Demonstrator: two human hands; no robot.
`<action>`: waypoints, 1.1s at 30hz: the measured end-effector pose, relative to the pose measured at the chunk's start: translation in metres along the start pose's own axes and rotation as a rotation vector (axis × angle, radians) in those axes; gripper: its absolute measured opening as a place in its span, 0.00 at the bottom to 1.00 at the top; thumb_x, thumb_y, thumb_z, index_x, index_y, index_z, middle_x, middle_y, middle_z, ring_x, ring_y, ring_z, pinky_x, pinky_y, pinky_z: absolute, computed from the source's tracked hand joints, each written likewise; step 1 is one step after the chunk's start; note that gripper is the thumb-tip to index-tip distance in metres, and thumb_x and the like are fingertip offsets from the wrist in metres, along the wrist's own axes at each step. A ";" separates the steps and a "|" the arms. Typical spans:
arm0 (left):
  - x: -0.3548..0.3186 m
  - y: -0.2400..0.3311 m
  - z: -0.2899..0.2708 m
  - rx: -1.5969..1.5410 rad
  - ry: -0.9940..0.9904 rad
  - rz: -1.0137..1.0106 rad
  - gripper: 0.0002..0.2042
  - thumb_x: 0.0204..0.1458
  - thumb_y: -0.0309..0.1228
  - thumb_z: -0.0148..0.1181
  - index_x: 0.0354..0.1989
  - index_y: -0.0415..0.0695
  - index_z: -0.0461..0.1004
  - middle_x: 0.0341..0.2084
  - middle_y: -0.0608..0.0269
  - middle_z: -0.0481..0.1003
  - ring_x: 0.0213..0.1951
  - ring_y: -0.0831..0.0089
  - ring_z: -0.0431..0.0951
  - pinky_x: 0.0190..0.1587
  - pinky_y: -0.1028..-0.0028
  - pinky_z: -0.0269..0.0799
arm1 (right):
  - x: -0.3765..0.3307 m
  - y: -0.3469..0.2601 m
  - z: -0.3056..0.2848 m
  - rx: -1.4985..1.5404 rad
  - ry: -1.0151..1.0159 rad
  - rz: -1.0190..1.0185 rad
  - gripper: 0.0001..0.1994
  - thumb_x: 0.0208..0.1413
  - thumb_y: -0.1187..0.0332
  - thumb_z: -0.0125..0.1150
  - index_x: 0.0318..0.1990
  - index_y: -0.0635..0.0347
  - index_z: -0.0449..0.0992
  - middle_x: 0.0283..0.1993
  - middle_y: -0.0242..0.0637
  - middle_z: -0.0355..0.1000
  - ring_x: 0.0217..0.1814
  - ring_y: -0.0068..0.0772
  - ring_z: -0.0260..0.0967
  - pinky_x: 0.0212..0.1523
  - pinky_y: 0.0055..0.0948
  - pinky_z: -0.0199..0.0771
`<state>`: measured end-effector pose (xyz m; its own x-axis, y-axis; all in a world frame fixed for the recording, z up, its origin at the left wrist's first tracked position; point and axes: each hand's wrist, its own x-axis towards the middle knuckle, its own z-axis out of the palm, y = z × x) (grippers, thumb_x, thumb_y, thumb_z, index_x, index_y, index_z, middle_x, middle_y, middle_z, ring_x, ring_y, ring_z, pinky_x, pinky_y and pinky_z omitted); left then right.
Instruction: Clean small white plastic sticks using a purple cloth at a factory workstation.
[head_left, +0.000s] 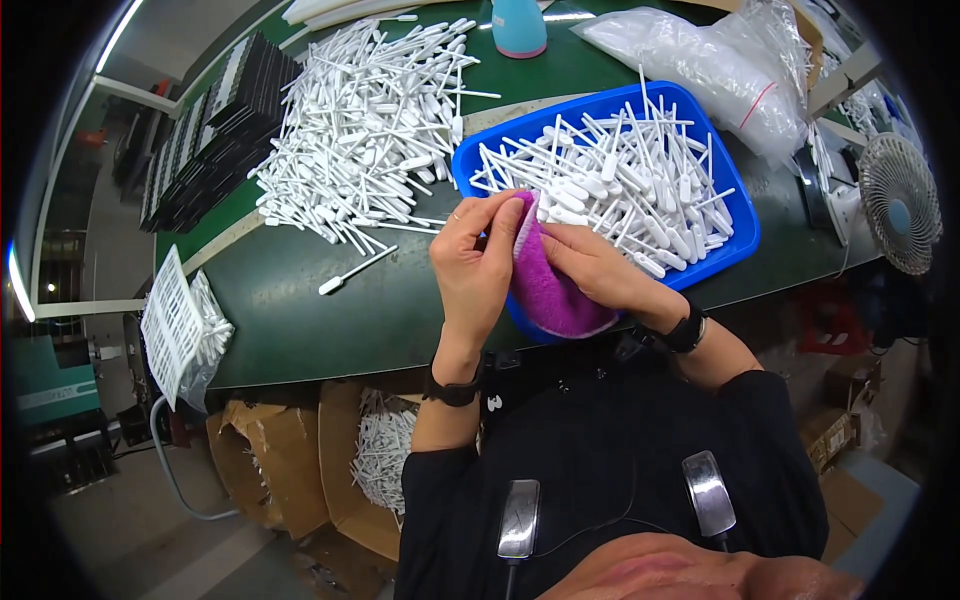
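Observation:
A purple cloth (553, 290) with a pale stitched edge is held up over the near left edge of a blue plastic tray (745, 228). My left hand (478, 250) pinches the cloth's top corner between thumb and fingertips. From the other side my right hand (600, 268) grips the cloth, its fingers partly hidden behind it. Whether anything lies inside the cloth cannot be seen. The tray is heaped with white plastic sticks (610, 170), each with a thin stem and a wider end. One loose white stick (357, 270) lies on the green table (300, 325), left of my left hand.
A large pile of similar sticks (365, 120) covers the far left, beside stacked black trays (215, 125). Behind are a blue bottle (518, 28) and clear plastic bags (690, 60). A fan (898, 205) stands right. A cardboard box (340, 470) sits below the table's front edge.

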<state>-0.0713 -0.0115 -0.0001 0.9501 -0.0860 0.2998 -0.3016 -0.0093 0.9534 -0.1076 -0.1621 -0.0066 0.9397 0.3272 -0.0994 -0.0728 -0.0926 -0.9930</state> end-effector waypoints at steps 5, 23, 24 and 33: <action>-0.004 0.000 -0.008 -0.162 -0.129 -0.148 0.07 0.51 0.24 0.59 0.38 0.35 0.76 0.27 0.64 0.75 0.23 0.86 0.68 0.25 0.87 0.61 | 0.001 0.007 0.001 0.181 0.033 0.061 0.17 0.63 0.61 0.42 0.48 0.65 0.70 0.39 0.36 0.71 0.40 0.23 0.66 0.43 0.23 0.65; -0.021 0.013 -0.001 -0.421 0.179 -0.108 0.07 0.56 0.26 0.52 0.34 0.33 0.71 0.30 0.49 0.77 0.27 0.72 0.78 0.28 0.78 0.75 | -0.031 0.001 -0.022 0.173 0.437 -0.301 0.20 0.64 0.65 0.43 0.59 0.67 0.59 0.51 0.36 0.66 0.51 0.22 0.64 0.52 0.22 0.65; -0.026 0.015 0.008 -0.414 0.137 -0.083 0.07 0.56 0.26 0.52 0.33 0.33 0.71 0.31 0.49 0.76 0.28 0.71 0.79 0.29 0.77 0.76 | -0.033 0.001 -0.033 0.194 0.493 -0.266 0.19 0.63 0.66 0.43 0.59 0.68 0.59 0.52 0.37 0.66 0.52 0.23 0.64 0.53 0.22 0.64; -0.021 -0.004 -0.007 -0.304 -0.114 -0.268 0.09 0.55 0.26 0.54 0.41 0.35 0.73 0.30 0.56 0.77 0.32 0.72 0.78 0.32 0.78 0.74 | -0.086 0.026 -0.113 -0.204 1.059 -0.177 0.16 0.62 0.67 0.47 0.53 0.67 0.68 0.54 0.44 0.66 0.54 0.33 0.64 0.54 0.29 0.63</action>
<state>-0.0896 -0.0022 -0.0100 0.9717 -0.2307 0.0499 0.0087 0.2463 0.9692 -0.1530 -0.2988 -0.0162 0.7497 -0.6147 0.2452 0.0564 -0.3098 -0.9491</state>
